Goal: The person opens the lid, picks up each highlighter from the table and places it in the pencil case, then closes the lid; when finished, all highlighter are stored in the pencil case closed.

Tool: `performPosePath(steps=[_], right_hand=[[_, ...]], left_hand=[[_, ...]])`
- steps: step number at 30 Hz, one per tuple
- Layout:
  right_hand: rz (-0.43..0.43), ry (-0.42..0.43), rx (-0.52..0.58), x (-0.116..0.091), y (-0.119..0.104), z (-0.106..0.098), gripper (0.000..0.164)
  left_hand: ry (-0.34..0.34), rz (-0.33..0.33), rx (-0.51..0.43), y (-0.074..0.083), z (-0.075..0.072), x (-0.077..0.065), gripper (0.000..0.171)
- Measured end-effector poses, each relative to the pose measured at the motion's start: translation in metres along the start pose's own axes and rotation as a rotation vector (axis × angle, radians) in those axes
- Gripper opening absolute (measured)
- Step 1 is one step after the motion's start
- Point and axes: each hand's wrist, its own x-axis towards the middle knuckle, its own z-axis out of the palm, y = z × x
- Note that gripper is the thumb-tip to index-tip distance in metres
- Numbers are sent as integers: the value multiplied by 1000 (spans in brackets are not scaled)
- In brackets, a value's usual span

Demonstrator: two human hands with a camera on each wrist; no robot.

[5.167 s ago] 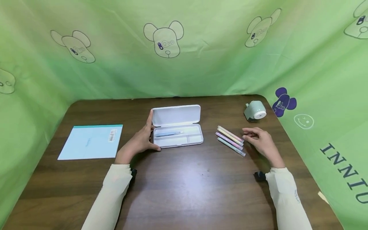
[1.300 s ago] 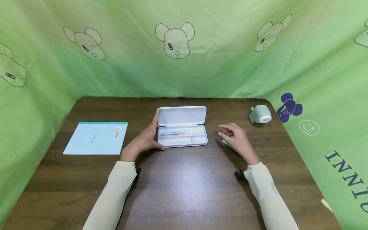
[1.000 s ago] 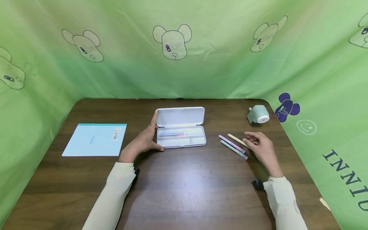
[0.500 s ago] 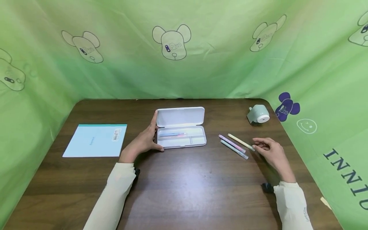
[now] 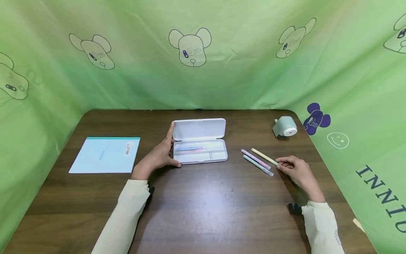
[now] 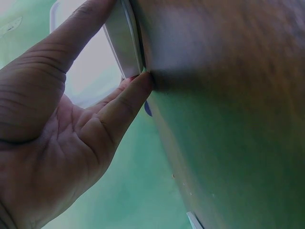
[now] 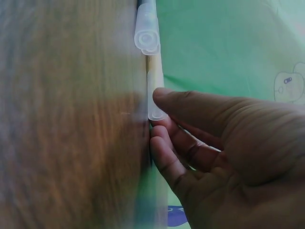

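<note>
The left hand (image 5: 158, 154) spans the left end of an open white pencil case (image 5: 219, 155), thumb at its front corner and a finger up along the lid. In the left wrist view, that hand (image 6: 66, 109) holds the case's end (image 6: 125, 43) between thumb and fingers. Inside lie a blue pen (image 5: 189, 148) and a partly hidden pinkish one. The right hand (image 5: 298, 173) pinches the near end of a pale yellow pen (image 5: 264, 156) lying on the table. In the right wrist view, its thumb (image 7: 190, 102) rests on the clear cap (image 7: 156, 98).
Left of the yellow pen lie a purple-pink pen (image 5: 255, 159) and a pale green pen (image 5: 257, 165), side by side. A light blue notebook (image 5: 104, 155) lies at the left. A green pencil sharpener (image 5: 285, 126) stands at the back right of the wooden table (image 5: 203, 211).
A pinkish pen from the right group now lies in the case with the blue one. The right hand has moved back from near the case and taken the yellow pen's end. The left hand stays.
</note>
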Motion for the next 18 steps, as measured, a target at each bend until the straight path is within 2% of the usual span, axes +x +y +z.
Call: performPosePath(steps=[8, 13, 18], right_hand=[[-32, 103, -49, -1, -3, 7, 15], [-72, 186, 29, 3, -12, 14, 16], [-128, 210, 98, 20, -28, 24, 14]], left_hand=[[2, 4, -4, -2, 3, -2, 158], [-1, 2, -11, -2, 2, -1, 155], [-1, 3, -9, 0, 0, 0, 156]])
